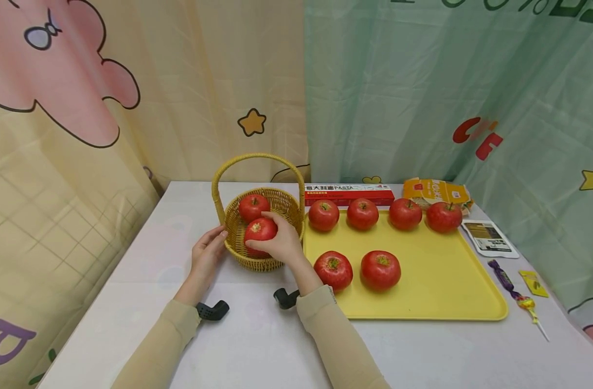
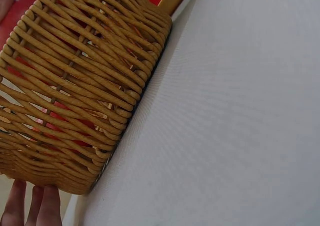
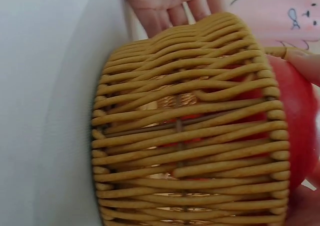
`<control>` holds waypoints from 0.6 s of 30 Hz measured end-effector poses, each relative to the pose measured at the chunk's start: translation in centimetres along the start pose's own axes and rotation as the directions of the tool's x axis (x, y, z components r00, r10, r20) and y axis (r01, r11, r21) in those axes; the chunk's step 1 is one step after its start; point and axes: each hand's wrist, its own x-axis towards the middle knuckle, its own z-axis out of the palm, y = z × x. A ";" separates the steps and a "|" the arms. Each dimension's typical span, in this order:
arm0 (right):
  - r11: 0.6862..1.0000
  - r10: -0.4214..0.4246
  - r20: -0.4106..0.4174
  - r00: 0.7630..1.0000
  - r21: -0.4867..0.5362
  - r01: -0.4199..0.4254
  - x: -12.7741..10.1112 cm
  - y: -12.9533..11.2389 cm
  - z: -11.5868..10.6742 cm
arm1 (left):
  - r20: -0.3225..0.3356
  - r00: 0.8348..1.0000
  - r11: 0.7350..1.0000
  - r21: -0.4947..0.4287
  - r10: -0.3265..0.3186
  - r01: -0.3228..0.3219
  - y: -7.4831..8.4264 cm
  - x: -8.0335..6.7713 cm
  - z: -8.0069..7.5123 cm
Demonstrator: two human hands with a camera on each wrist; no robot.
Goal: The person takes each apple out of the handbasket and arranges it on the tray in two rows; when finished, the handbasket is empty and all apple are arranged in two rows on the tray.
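Observation:
A woven wicker basket (image 1: 252, 263) with a tall arched handle stands upright on the table. One red apple (image 1: 254, 207) lies inside it toward the back. My right hand (image 1: 283, 241) grips a second red apple (image 1: 260, 232) at the basket's front opening, thumb and fingers on either side of it. In the right wrist view this apple (image 3: 300, 121) bulges past the rim. My left hand (image 1: 208, 259) touches the basket's left side with its fingers extended; the left wrist view shows those fingertips (image 2: 49, 206) against the wickerwork.
Right of the basket, a yellow tray (image 1: 442, 270) bears several red apples (image 1: 380, 270). Behind it lie a red pasta box (image 1: 350, 194) and an orange packet (image 1: 434, 192). A white sachet (image 1: 491, 238), a purple-wrapped candy (image 1: 501, 275), a lollipop (image 1: 526, 303) and a small yellow packet (image 1: 534, 283) line the right edge.

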 end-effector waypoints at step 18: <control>0.801 0.076 -0.153 0.985 0.598 0.031 -3.1 -2.0 -12.4 | 0.033 0.999 1.000 0.003 0.009 -0.009 0.2 -0.2 -0.1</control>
